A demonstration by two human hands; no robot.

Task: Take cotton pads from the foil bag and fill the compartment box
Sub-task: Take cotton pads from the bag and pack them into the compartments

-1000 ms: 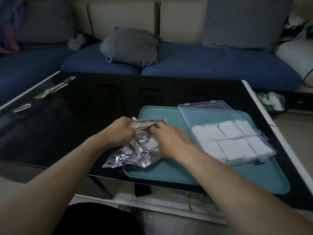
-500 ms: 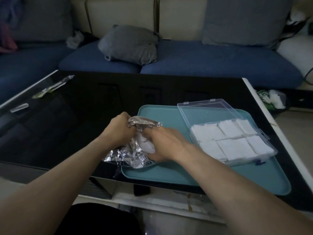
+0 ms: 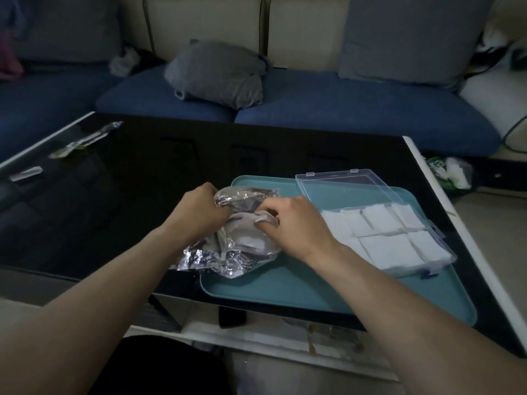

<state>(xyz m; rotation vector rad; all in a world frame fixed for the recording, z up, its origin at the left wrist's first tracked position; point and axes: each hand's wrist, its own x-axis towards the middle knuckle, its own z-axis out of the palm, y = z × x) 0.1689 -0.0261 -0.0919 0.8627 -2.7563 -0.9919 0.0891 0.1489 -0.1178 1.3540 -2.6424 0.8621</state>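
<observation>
A crumpled silver foil bag [image 3: 225, 252] lies on the left edge of a teal tray [image 3: 285, 283]. My left hand [image 3: 199, 209] grips the bag's upper rim. My right hand [image 3: 291, 223] has its fingers curled at the bag's mouth, pinching a white cotton pad [image 3: 261, 219] there. To the right on the tray stands a clear compartment box [image 3: 382, 235] with its lid [image 3: 342, 183] lying open behind it. White cotton pads fill its compartments.
The tray sits on a black glass table [image 3: 142, 195] with a white rim. Two small wrappers [image 3: 82, 141] lie at the table's far left. A blue sofa with a grey cushion [image 3: 216, 72] stands behind. A bin with rubbish [image 3: 450, 172] is at the right.
My right hand has shifted from the bag's side up to its mouth and now pinches a pad. The left hand keeps its grip on the rim. The bag has been reshaped.
</observation>
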